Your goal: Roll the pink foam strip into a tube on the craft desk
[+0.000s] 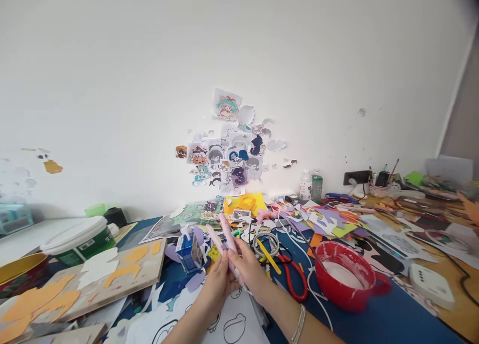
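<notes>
Both hands meet in the middle of the head view, above a sheet with line drawings (pixel 239 326). Two slim pale pink stick-like pieces, a left one (pixel 214 237) and a right one (pixel 226 230), point up and away in a narrow V. My left hand (pixel 217 280) is closed around the lower end of the left piece. Fingers of my right hand (pixel 249 268) wrap the right piece. Whether the two pieces are joined is hidden by the fingers. To the left of my hands stands a blue and white carton (pixel 187 251).
Red-handled scissors (pixel 295 279), a yellow craft knife (pixel 268 256) and white cables lie right of my hands. Beyond them stands a red cup (pixel 344 276) with white residue. A board (pixel 144 256) with orange paper cutouts and a white-lidded tub (pixel 80 241) are at left.
</notes>
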A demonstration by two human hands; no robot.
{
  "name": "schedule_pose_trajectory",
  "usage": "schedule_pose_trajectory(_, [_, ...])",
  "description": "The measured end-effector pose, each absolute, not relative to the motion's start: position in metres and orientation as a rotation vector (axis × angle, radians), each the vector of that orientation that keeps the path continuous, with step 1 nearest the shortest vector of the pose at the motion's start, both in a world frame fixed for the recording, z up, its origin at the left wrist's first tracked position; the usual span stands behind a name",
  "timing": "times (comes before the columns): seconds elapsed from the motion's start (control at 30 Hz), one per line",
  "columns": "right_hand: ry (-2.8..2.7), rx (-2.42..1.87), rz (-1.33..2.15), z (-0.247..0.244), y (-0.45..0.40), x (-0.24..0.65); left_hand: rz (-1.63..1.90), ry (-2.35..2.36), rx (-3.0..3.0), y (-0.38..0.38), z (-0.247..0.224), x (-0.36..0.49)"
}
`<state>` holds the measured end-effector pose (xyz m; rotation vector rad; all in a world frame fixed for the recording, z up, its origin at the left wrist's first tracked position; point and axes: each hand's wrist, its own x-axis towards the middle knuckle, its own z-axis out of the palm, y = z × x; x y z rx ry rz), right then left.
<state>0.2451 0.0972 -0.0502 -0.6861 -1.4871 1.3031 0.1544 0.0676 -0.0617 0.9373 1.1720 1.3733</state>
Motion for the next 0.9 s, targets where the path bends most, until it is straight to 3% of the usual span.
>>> schedule_pose_trajectory(0.27, [-1.822, -0.793, 0.685, -0.073, 0.113, 0.249, 1.498, 0.784, 0.714, 0.063, -0.055, 0.16])
schedule_pose_trajectory(0.67, [-2.039, -0.779, 0.439, -0.044, 0.119, 0.275, 1.529, 0.612, 0.708, 0.064, -0.053, 0.159])
schedule_pose_trajectory(0.9, [-2.063, -1.582, 0.084, -0.039, 0.142, 0.301, 1.532, 0.692, 0.738, 0.058, -0.047, 0.158])
